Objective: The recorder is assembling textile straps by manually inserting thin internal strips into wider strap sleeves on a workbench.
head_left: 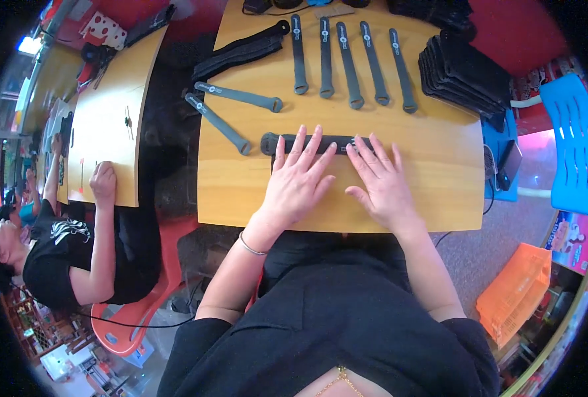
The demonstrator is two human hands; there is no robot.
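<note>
A dark strap with a rounded, slotted left end lies sideways across the middle of the table. My left hand rests on its left half, palm down and fingers spread. On its right part lie the fingertips of my right hand, also flat and spread. My fingers partly cover the strap. Just beyond and to the left are two grey-green straps with slotted ends, one slanting strap and one nearly level strap. Several similar straps, including a grey strap, are laid in a row at the far side.
A black bundle of straps lies at the far left of the wooden table. Stacked black pieces stand at the far right. Beyond the right edge are a blue chair and an orange crate. A co-worker sits at the left table.
</note>
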